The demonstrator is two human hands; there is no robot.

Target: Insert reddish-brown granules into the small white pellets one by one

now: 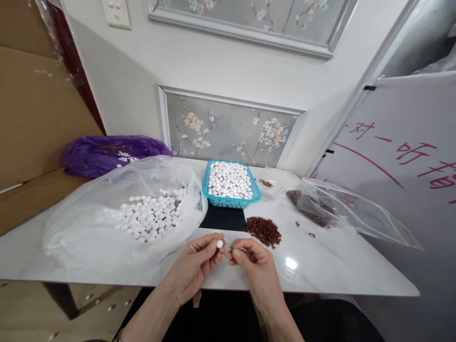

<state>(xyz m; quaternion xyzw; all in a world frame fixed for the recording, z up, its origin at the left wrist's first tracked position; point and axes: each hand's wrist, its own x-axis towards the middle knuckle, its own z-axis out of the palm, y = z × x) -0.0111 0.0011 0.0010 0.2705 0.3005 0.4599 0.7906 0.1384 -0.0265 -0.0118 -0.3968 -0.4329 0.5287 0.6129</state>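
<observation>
A small white ball (220, 243) is pinched between the thumb and fingers of my left hand (195, 267). Just to its right, my right hand (257, 267) is closed in a pinch near the ball; what its fingertips hold is too small to make out. Beyond the hands stands a teal plastic basket (232, 203) heaped with white balls, some with dark reddish spots. A loose pile of small reddish-brown pieces (263, 231) lies on the table behind my right hand. To the left, a large clear plastic bag (85, 232) lies open with many white balls inside.
A purple bag (96, 154) lies at the back left beside a cardboard box (39, 99). On the right of the white table (338, 270) rests a zip bag (317, 206) of brown pieces. A black mat (223, 218) lies before the basket. A whiteboard (402, 109) stands at right.
</observation>
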